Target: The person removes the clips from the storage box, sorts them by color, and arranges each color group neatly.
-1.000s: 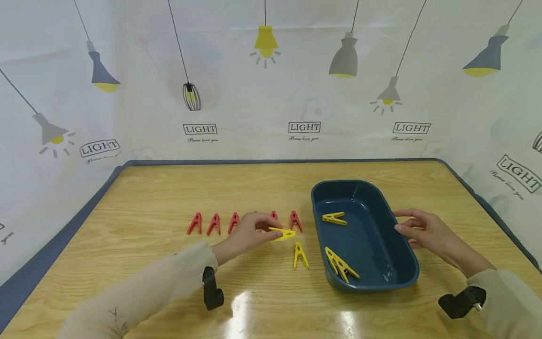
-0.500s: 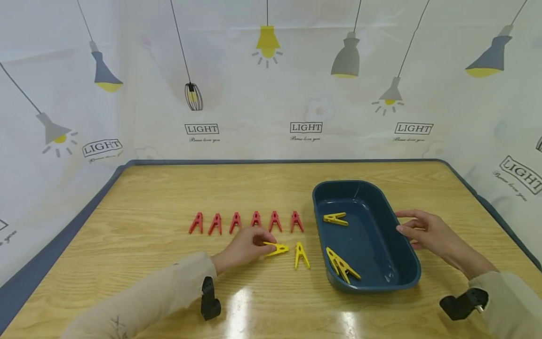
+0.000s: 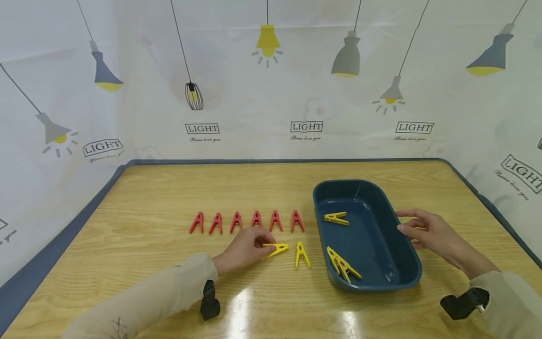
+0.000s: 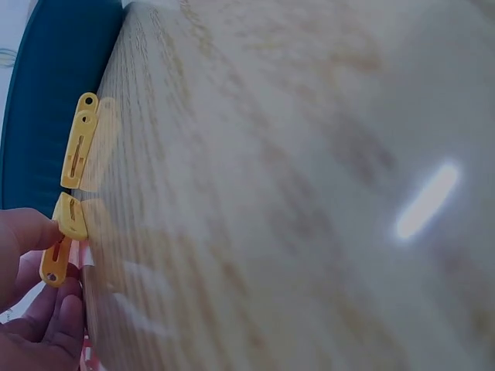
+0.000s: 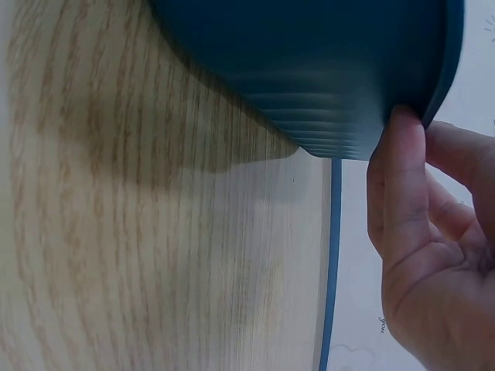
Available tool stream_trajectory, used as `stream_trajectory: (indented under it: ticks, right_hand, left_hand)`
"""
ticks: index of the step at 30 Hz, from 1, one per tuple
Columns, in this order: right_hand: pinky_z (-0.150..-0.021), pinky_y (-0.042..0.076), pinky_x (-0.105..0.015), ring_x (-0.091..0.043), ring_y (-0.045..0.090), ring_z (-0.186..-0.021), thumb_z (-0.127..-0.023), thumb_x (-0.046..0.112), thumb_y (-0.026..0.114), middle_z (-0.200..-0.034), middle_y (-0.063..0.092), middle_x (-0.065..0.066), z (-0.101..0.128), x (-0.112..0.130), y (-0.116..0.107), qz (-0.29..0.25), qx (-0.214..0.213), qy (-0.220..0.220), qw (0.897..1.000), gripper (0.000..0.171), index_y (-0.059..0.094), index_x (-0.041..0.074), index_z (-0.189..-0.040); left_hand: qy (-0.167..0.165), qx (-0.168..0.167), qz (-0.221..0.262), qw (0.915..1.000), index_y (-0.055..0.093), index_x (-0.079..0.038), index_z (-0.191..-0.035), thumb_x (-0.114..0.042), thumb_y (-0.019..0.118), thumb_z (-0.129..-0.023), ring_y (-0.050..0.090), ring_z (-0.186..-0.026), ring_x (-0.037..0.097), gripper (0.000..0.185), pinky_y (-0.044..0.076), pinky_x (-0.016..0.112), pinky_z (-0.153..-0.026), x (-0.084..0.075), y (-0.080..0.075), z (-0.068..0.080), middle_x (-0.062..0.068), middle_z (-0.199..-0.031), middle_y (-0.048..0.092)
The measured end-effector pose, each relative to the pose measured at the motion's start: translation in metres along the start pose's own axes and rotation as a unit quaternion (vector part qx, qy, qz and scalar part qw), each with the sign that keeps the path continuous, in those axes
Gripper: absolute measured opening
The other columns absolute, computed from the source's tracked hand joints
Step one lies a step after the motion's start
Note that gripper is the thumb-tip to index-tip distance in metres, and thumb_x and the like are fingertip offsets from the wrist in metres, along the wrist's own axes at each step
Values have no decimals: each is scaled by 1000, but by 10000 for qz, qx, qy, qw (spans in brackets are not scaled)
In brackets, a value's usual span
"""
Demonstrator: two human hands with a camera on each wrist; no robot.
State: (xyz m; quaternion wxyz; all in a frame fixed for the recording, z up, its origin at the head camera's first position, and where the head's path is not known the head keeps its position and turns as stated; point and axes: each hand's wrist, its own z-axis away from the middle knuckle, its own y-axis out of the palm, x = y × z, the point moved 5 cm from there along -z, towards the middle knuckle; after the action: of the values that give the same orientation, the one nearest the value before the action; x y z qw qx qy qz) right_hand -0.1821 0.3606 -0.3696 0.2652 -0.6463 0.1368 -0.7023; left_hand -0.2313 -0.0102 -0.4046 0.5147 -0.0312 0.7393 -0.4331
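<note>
My left hand (image 3: 245, 248) pinches a yellow clothespin (image 3: 280, 248) low over the wooden table, its head pointing right. In the left wrist view the thumb and fingers hold this clothespin, with a second yellow clothespin (image 4: 79, 147) just beyond it. That second one lies on the table between the held one and the dark blue tub (image 3: 372, 285). Inside the tub are a yellow clothespin (image 3: 336, 218) at the far left and overlapping yellow clothespins (image 3: 345, 267) at the near left. My right hand (image 3: 436, 239) touches the tub's right side near the rim with nearly straight fingers.
A row of several red clothespins (image 3: 236, 222) lies on the table (image 3: 169, 188) behind my left hand. The table's blue far edge (image 3: 228, 162) meets a hanging cloth (image 3: 250, 103) printed with lamps.
My left hand first brought the yellow clothespin left and nearer to me, down beside the other one on the table. Over the last half second it has barely moved. The right hand stays at the tub.
</note>
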Motion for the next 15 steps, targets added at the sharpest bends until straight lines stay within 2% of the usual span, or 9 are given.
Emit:
stream_trajectory:
  ticks: [3,10,15]
  right_hand:
    - [-68,50,-36,-7,57,-83,-92,24,49,-103,55,-19,0,0,0,-3,1,-7,10000,52,31,-5,-132]
    - [-68,50,-35,-7,57,-82,-92,24,49,-104,55,-19,0,0,0,-14,-14,14,10000,53,31,-5,-132]
    - [-68,50,-35,-7,58,-83,-92,25,49,-103,55,-18,1,0,0,10,-18,27,10000,53,30,-5,-132]
  left_hand:
    - [49,-2,-64,10000,66,-11,-86,-13,63,-82,54,-69,7,5,44,22,-60,-2,-1,0,-4,-81,59]
    - [-62,0,35,10000,67,-10,-89,-12,63,-83,54,-73,7,8,45,22,-64,-3,-1,-2,-4,-83,59]
    - [-42,50,51,10000,68,-9,-88,-9,62,-82,54,-70,8,8,45,21,-61,-4,1,-3,-4,-80,61]
